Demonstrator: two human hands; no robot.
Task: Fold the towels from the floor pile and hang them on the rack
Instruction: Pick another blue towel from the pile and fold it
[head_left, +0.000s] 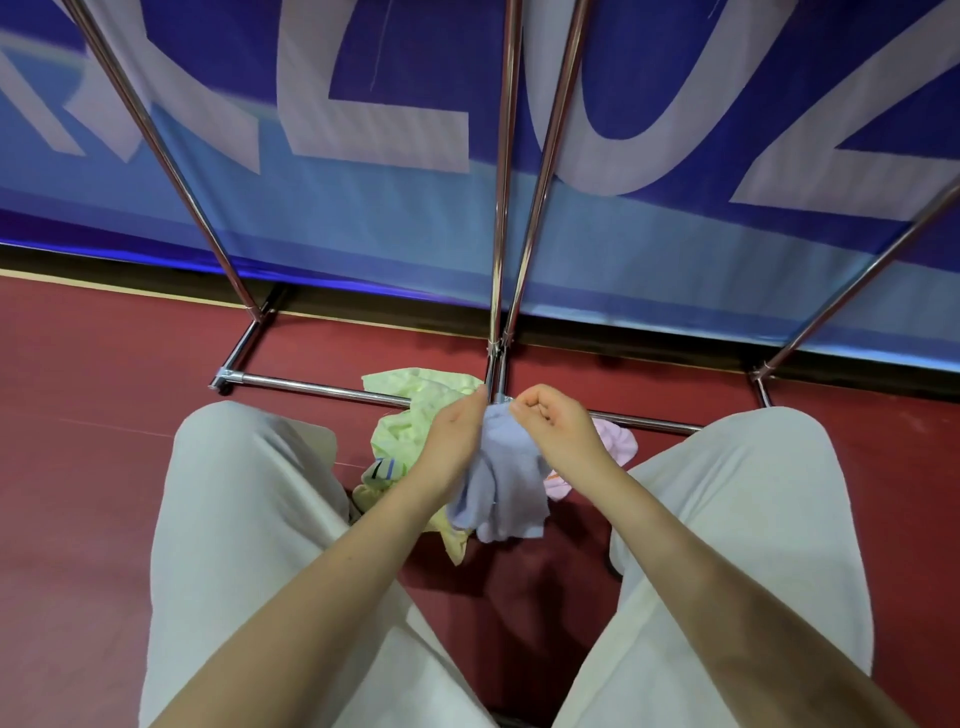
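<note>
Towels are lying heaped on the red floor (78, 467) near the rack (501, 291) base. Both hands are pinching a lavender towel (506, 488) by its top edge, left hand (454, 434) and right hand (553, 423) close together, above a green towel (410, 415) and a pink towel (618, 447).

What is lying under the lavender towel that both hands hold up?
Under the lavender towel held by the left hand and right hand lie a green towel, a pink towel and red floor. The hanging towel hides anything between them.
</note>
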